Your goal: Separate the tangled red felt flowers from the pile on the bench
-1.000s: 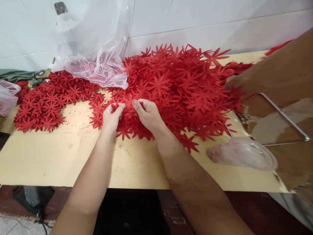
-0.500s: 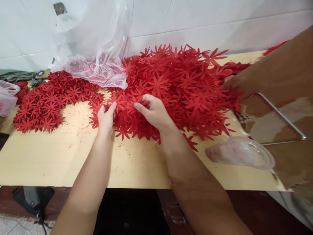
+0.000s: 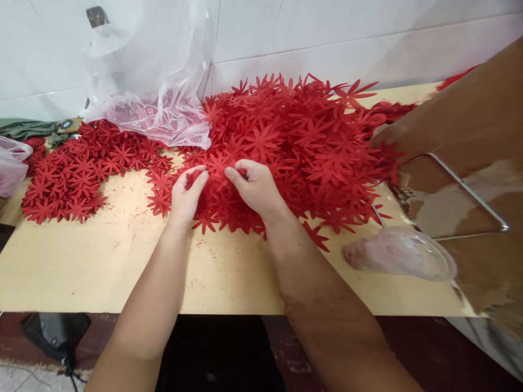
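Head view from my remote seat: the closest thing to a label is a round pale-blue disc (image 3: pixel 68 124) by the olive cloth (image 3: pixel 24 128) at far left, and it's too small for me to read.

Room-wise, I've got the wooden tabletop (image 3: pixel 102 267) with its front edge running under both forearms, red specks scattered over that near strip. White tiled wall (image 3: pixel 347 35) closes off the back. On the right it gets tight: brown cardboard (image 3: pixel 453 130) leans in, a bent metal rod (image 3: pixel 469 190) sits against it, and a clear plastic cup (image 3: pixel 402 253) is at the table's right end (can't tell if it's upright or lying down).

Star stuff is all bright red flower cutouts, flat with long narrow petals. Big loose heap (image 3: pixel 314 136) in the middle and right, petals poking up every which way; lower, darker, flatter pile (image 3: pixel 77 174) on the left, with a translucent plastic bag (image 3: pixel 159 117) slumped behind and between.

Hands are at the heap's front left. Left hand (image 3: pixel 186 193) and right hand (image 3: pixel 257 188) are both curled, thumb and forefinger pinched nearly together on a red cutout (image 3: pixel 218 182), blurry between them. Red on red, so I can't tell if it's one piece or two.
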Motion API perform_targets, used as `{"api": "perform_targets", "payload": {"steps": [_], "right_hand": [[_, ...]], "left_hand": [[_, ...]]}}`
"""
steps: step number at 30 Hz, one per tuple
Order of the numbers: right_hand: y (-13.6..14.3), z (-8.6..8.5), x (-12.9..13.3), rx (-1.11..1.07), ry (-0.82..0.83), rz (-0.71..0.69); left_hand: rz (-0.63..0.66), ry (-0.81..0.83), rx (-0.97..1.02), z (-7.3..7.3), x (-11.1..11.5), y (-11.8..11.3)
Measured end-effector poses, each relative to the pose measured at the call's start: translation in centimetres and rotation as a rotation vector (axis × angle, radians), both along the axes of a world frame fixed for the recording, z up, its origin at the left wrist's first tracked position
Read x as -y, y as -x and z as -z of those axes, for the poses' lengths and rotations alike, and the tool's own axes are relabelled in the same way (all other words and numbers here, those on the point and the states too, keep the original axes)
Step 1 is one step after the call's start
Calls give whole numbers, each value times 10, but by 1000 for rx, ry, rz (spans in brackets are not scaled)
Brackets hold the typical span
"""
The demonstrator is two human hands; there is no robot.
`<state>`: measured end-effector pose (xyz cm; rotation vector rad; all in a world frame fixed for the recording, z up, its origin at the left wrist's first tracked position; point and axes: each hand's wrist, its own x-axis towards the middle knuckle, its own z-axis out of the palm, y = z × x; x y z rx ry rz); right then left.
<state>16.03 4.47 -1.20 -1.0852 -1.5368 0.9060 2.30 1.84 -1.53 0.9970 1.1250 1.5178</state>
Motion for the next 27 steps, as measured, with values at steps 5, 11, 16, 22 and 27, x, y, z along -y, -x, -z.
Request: {"api": "perform_targets", "payload": {"steps": [5, 11, 16, 22, 27], "right_hand": [[5, -2, 3, 37, -27, -96], [-8, 7, -7, 149, -108, 170], [-17, 7, -9, 344, -370, 368], [6, -1, 7, 376, -456, 208], [23, 7, 12, 103, -245, -13]], "left_hand": [[0, 16, -8, 2, 0, -4], [-97, 83, 77, 1, -5, 0], [3, 155, 256, -7, 0, 2], [70, 152, 285, -2, -3, 2], [26, 120, 81, 1, -6, -1]]}}
